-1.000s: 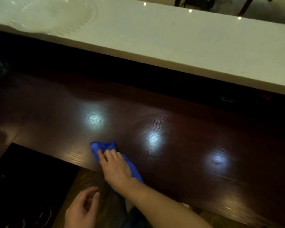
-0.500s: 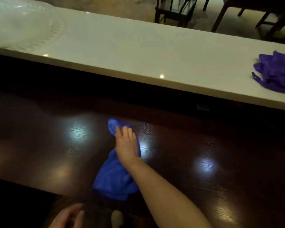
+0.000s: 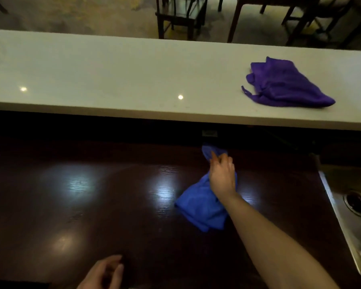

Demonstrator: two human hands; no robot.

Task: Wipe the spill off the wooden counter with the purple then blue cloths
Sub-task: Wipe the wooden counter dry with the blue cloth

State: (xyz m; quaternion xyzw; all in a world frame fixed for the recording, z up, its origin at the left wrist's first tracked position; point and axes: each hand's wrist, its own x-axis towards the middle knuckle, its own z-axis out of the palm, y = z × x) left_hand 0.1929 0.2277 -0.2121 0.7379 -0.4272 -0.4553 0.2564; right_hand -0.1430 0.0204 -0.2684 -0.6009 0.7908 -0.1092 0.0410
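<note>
Right hand [image 3: 222, 176] is out at full reach, palm down and fingers spread flat across the blue cloth [image 3: 202, 207], pinning it to the dark wooden counter [image 3: 113, 205] rather than pinching it, which makes sense for a wipe: the flat palm spreads pressure over more fabric. The cloth sits at about 3 o'clock from the middle of the wood, its front tip poking out past the fingertips at 12 o'clock, right up by the shadowed back edge under the raised white ledge [image 3: 133, 80], while the bunched bulk trails behind the wrist toward 6 o'clock. That trailing bunch suggests the stroke is running away from the body into the back strip. The purple cloth [image 3: 283, 84] lies crumpled up on the white ledge at about 1 o'clock, well apart from the hand and untouched, so I judge its turn is finished and this is the blue pass. Left hand [image 3: 104, 272] hovers low at 6 o'clock, fingers loosely curled and holding nothing, seemingly just kept off the surface. A steel sink [image 3: 354, 217] borders the wood at 3 to 4 o'clock. Ceiling lights glare off the wood in patches, and I cannot tell whether any wet spill remains among them.
</note>
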